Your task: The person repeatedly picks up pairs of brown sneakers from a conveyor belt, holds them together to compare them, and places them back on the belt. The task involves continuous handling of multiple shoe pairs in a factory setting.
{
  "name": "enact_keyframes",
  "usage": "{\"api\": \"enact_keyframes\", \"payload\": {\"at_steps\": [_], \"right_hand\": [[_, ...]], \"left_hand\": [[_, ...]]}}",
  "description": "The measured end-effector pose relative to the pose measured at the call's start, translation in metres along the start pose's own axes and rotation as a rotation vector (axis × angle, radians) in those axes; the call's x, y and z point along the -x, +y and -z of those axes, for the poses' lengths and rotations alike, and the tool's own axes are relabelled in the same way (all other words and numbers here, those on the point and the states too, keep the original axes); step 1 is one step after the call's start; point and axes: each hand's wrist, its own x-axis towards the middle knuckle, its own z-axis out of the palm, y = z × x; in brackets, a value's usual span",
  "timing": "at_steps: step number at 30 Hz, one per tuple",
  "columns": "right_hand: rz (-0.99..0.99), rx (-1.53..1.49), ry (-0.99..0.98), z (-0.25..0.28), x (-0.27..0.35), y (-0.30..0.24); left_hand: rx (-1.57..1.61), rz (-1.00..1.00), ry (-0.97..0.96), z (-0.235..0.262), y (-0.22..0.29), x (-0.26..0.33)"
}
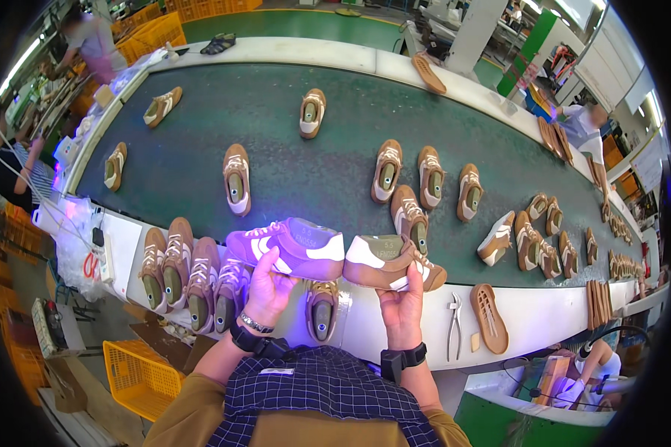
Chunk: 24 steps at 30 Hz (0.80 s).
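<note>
My left hand [267, 295] grips a brown-and-white sneaker [322, 262], tinted purple by the light, its toe pointing left. In my right hand [402, 311] is a matching sneaker [365, 274] with its toe to the right. The two are held up level, heel to heel, above the near ledge of the conveyor. Both have green shoe lasts inside. Just below them another laced sneaker [322, 316] rests on the ledge. Two pairs of sneakers [177, 257] line the ledge beside my left hand.
The green conveyor belt [291, 179] carries several sneakers, clustered at right. Pincers [453, 324] and a brown sole [490, 319] lie on the white ledge right of my hand. A yellow crate [143, 380] stands low at left. Co-workers [585, 123] are at both sides.
</note>
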Motion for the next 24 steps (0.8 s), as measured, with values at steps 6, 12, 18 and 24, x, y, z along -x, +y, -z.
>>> {"api": "enact_keyframes", "payload": {"at_steps": [6, 12, 18, 24], "right_hand": [[0.024, 0.039, -0.017, -0.003, 0.004, 0.000], [0.095, 0.131, -0.058, -0.009, 0.008, -0.006], [0.146, 0.187, -0.095, -0.005, 0.005, -0.009], [0.086, 0.178, -0.092, -0.003, 0.005, -0.009]], "left_hand": [[-0.066, -0.014, -0.002, -0.001, 0.001, 0.002], [-0.163, -0.106, -0.035, -0.007, 0.008, 0.007], [-0.203, -0.122, -0.018, -0.008, 0.013, 0.010], [-0.175, -0.050, -0.067, -0.006, 0.012, 0.015]]}}
